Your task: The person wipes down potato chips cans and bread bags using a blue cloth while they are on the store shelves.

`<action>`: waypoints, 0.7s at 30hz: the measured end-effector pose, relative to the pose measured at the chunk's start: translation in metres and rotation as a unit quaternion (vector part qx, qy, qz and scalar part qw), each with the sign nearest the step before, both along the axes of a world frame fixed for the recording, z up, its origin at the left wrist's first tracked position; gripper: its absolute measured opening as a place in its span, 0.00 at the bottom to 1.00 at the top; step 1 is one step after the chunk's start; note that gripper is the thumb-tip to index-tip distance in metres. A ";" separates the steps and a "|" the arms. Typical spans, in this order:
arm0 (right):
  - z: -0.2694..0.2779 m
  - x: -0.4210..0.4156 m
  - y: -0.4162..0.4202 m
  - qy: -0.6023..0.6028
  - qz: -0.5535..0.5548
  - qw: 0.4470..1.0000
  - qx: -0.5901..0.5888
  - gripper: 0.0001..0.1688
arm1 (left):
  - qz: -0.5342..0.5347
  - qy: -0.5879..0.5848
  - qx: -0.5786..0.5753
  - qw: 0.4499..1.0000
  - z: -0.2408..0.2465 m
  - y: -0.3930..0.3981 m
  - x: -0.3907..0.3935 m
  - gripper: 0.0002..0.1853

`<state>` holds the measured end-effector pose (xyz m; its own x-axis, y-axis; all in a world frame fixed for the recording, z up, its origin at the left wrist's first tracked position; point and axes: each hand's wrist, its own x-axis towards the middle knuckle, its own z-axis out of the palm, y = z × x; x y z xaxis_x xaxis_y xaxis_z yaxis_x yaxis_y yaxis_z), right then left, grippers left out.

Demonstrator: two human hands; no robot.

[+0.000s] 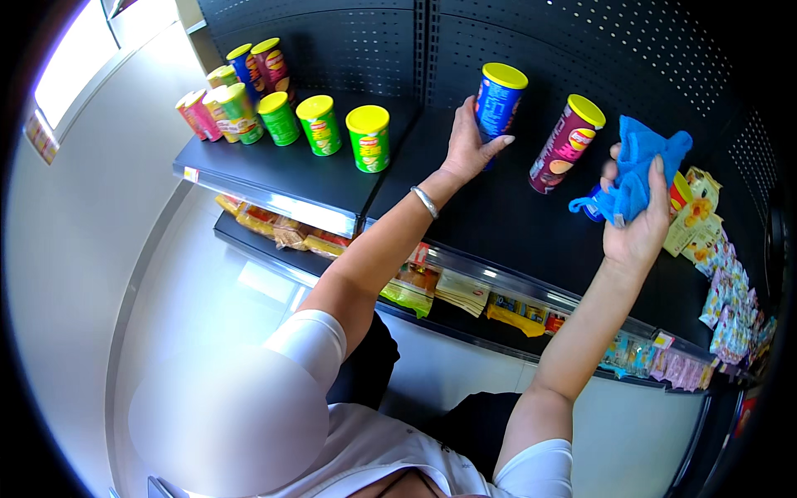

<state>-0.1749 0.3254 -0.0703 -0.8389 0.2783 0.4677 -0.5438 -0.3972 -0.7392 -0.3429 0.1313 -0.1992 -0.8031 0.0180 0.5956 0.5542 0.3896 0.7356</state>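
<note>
My left hand (473, 143) is wrapped around a tall blue chip canister (498, 103) with a yellow lid, over the black shelf (461, 211). Whether its base touches the shelf is hidden by my hand. A bright blue cloth (647, 165) is bunched in my right hand (644, 215), raised above the shelf. Between the hands stands a maroon Lay's canister (566, 146), touched by neither. Behind the cloth, another blue canister (594, 202) shows only in part.
Several green canisters (367, 140) stand on the left shelf section, with pink ones (202, 115) at its end. Snack bags (728, 286) crowd the right side. Packaged foods (464, 289) fill the lower shelf. A perforated back panel (348, 50) rises behind.
</note>
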 end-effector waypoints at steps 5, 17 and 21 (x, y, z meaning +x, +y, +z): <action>0.005 0.006 -0.013 -0.010 0.004 1.000 0.011 0.28 | 0.097 0.155 -0.039 0.982 0.048 -0.031 0.019 0.44; -0.022 -0.014 -0.047 -0.080 0.013 0.995 0.062 0.31 | 0.236 0.085 -0.065 0.966 -0.011 -0.170 0.080 0.43; -0.028 -0.015 -0.058 -0.104 0.078 0.973 0.192 0.38 | 0.190 0.026 -0.031 0.981 -0.022 -0.175 0.058 0.37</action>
